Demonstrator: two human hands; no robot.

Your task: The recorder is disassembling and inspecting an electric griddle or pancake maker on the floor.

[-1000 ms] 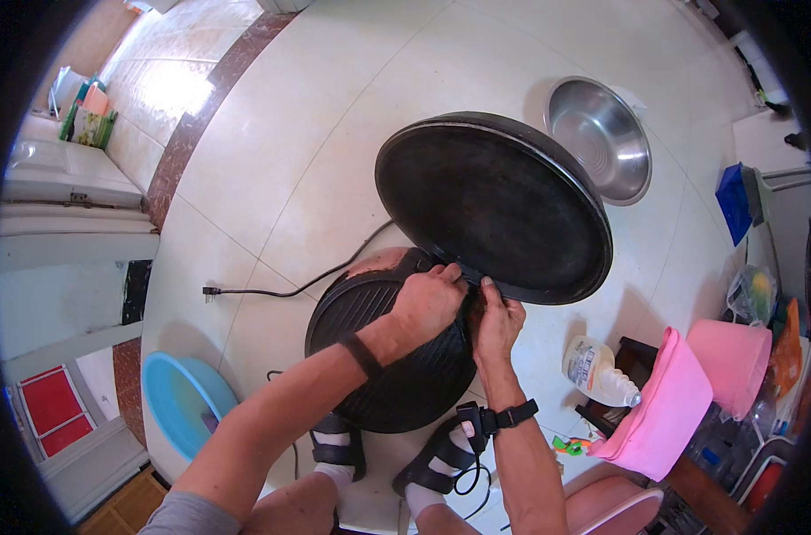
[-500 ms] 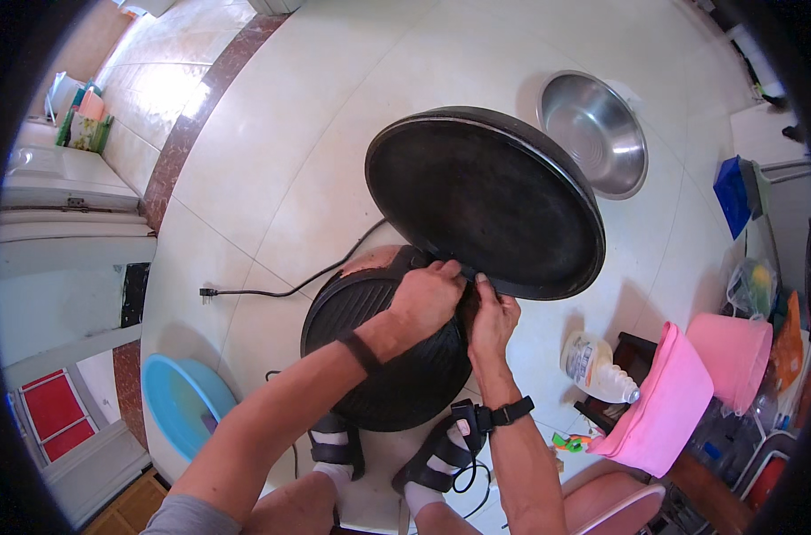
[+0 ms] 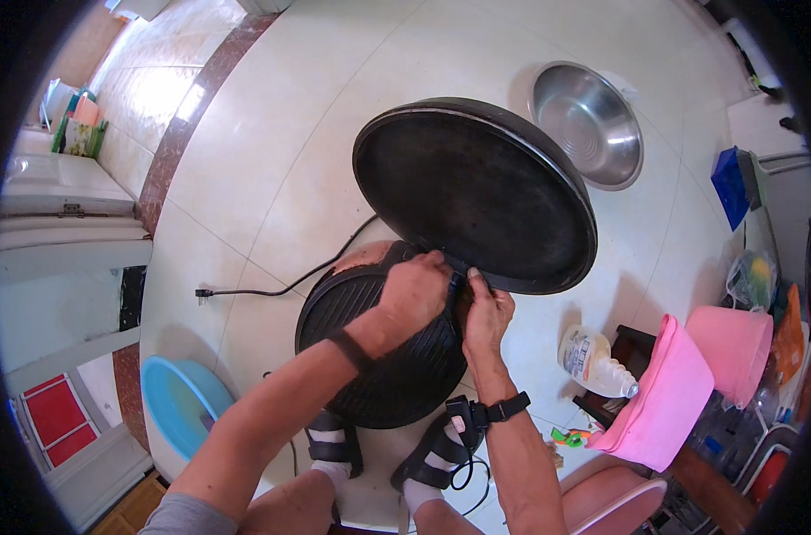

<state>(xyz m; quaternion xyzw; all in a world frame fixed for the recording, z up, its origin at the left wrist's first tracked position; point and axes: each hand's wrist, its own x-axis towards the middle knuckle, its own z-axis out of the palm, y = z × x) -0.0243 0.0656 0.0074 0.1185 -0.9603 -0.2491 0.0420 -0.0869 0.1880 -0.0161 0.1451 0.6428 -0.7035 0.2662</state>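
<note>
We are pressing our left hand (image 3: 416, 290), fingers curled, onto the far rim of the round black ribbed grill plate (image 3: 378, 348) sitting on the pale tiled floor (image 3: 271, 134) just ahead of our sandalled feet (image 3: 383, 450), while our right hand (image 3: 485, 312) is pinching the near edge of the large round black flat griddle pan (image 3: 472, 187) tilting up beyond that plate. Past the pan, a shiny steel bowl (image 3: 588, 120) is resting; a black power cord (image 3: 285, 285) is trailing left of the grill plate.

lid (image 3: 477, 187) behind ribbed plate (image 3: 378, 357), bowl (image 3: 588, 125) right
</note>
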